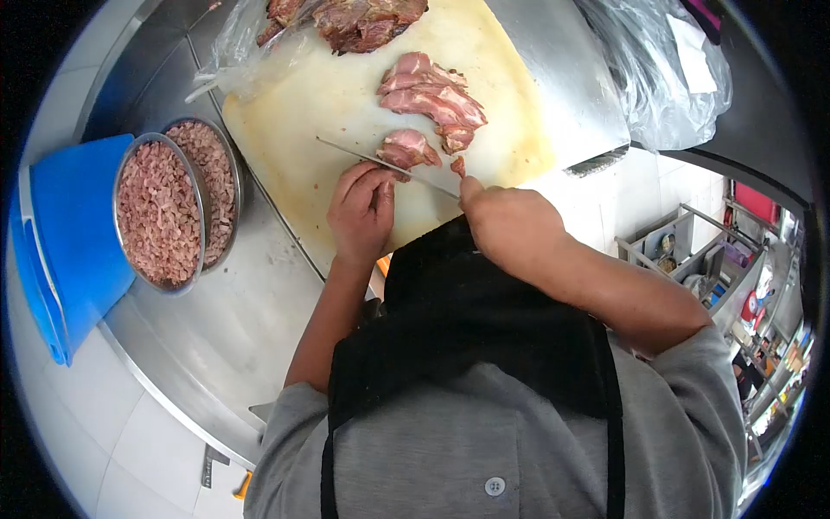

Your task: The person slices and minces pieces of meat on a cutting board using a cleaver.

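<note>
My right hand (pixel 516 227) is closed around the handle of a long knife (pixel 346 150), whose thin blade points left across the board. The blade lies along the near side of a small piece of meat (pixel 406 149). My left hand (pixel 361 208) is at that piece's near left edge, fingers curled together by the blade; what the fingertips grip is hidden. Just beyond lie several pink meat slices (pixel 434 93) on the yellowed cutting board (pixel 303 112). A small scrap of meat (pixel 458 165) sits near my right thumb.
Two steel bowls of chopped meat (pixel 160 212) stand at the left beside a blue bin (pixel 78 251). Larger browned meat (pixel 367 22) lies at the board's far edge by a plastic bag (pixel 251 52). Another clear bag (pixel 666 78) is at the upper right. Shelving (pixel 692 251) stands at right.
</note>
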{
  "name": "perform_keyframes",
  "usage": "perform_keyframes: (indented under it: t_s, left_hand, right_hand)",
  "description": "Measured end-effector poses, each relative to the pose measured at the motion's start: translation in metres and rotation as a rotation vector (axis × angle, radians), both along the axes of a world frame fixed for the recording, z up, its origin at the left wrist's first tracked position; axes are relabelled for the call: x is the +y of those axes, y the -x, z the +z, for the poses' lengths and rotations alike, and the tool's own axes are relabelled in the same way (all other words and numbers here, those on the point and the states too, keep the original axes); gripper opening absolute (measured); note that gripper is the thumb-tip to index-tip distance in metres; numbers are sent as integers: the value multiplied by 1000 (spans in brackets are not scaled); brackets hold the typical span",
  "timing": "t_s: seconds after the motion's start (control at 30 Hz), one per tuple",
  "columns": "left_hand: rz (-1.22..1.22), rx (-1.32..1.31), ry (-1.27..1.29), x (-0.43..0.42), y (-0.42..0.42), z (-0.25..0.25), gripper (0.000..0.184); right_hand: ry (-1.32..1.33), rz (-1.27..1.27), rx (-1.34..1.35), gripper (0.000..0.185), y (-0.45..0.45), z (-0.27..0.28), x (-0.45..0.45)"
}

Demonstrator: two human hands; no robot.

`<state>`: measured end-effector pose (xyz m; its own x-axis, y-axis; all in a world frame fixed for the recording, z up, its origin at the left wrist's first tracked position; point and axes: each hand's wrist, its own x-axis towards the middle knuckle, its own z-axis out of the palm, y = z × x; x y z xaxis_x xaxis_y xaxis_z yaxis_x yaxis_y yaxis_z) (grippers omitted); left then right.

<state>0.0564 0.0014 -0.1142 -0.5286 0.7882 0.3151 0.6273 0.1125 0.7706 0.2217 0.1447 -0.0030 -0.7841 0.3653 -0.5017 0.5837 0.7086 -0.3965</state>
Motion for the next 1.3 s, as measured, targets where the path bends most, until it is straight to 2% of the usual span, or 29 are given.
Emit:
perform_keyframes:
  t_s: [0.1, 0.17, 0.2, 0.23, 0.27, 0.3, 0.37, 0.4, 0.47, 0.5, 0.57, 0.6, 0.7, 0.77, 0.8, 0.87, 0.9, 0.97, 1.1, 1.2, 1.3]
  left_hand:
    - [-38, 46, 61, 7, 8, 5, 15]
    - [-171, 15, 168, 1, 16, 10, 24]
    - [-185, 38, 171, 5, 22, 21, 24]
    - [-170, -60, 273, 9, 26, 27, 32]
    - [-157, -153, 380, 14, 30, 36, 41]
    - [-162, -131, 377, 23, 36, 40, 41]
    - [-460, 161, 391, 44, 48, 37, 52]
    - [-458, 175, 382, 54, 52, 41, 52]
    - [-649, 97, 553, 60, 57, 42, 52]
    - [-641, 104, 555, 59, 56, 46, 52]
    - [-605, -103, 692, 55, 57, 46, 49]
    - [-594, -95, 695, 50, 57, 50, 49]
    - [-471, -225, 623, 34, 50, 44, 45]
    - [-189, -468, 468, 28, 43, 29, 43]
    - [-186, -471, 463, 26, 42, 25, 43]
    - [-98, -2, 353, 23, 37, 21, 45]
    - [-93, -5, 349, 21, 30, 21, 45]
    - [-11, 194, 271, 16, 6, 19, 45]
    - [82, 186, 255, 11, -17, 13, 47]
    - [115, 46, 218, 10, -11, 8, 43]
    - [23, 81, 203, 3, 0, 14, 37]
  right_hand:
    - [24, -20, -59, 22, -8, 26, 17]
    - [23, -44, -17, 20, -20, 28, 19]
    - [-11, -148, 57, 17, -33, 33, 21]
    - [-46, -237, 112, 22, -40, 38, 24]
    - [-39, -281, 15, 19, -40, 52, 31]
    - [-79, -330, 86, 21, -50, 50, 39]
    - [-98, -340, 92, 22, -56, 44, 41]
    - [-108, -342, 105, 22, -61, 45, 43]
    - [-22, -365, 76, 22, -67, 42, 41]
    - [-22, -360, 85, 22, -72, 42, 41]
    - [6, -336, 86, 22, -80, 40, 40]
    - [8, -328, 97, 22, -82, 40, 40]
    - [19, -319, 38, 23, -86, 38, 36]
    - [8, -263, 22, 23, -82, 34, 34]
    - [3, -258, 21, 23, -77, 35, 34]
    - [-23, -175, -11, 19, -61, 38, 31]
    - [-27, -170, -13, 19, -54, 37, 30]
    - [-53, -99, -59, 18, -43, 31, 28]
    - [-63, -47, -111, 18, -43, 33, 18]
    - [-62, -3, -106, 17, -53, 32, 14]
    - [-68, -48, -97, 16, -49, 31, 19]
